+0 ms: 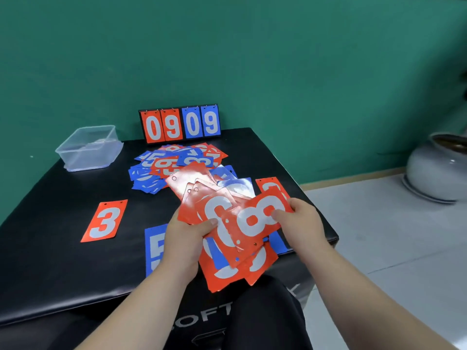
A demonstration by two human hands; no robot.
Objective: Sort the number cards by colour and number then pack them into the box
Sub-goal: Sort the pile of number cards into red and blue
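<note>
Counted: one clear box (pixel 88 147), one scoreboard (pixel 179 123) showing four cards, two red and two blue, and one pot (pixel 434 170). Legible singles on the worktop (pixel 50 261): one red 3 (pixel 104 221) and one blue 5 (pixel 153 246). One left hand (pixel 182 241) and one right hand (pixel 300 221) hold one fan (pixel 227 215); it and the one pile (pixel 174 162) overlap past counting.

Body parts in view: two hands, two forearms, one leg.

1. Hands: the left hand (pixel 182 238) and the right hand (pixel 303 221) are bare, uncovered from knuckles to wrist. Nail detail is too blurred to tell.
2. Forearms: the left forearm (pixel 151 304) and the right forearm (pixel 374 294) are bare along their whole visible length, down to the lower frame edge.
3. Leg: the trouser leg (pixel 265 311) is plain black matte fabric with soft folds. Seams and markings cannot be made out
</note>
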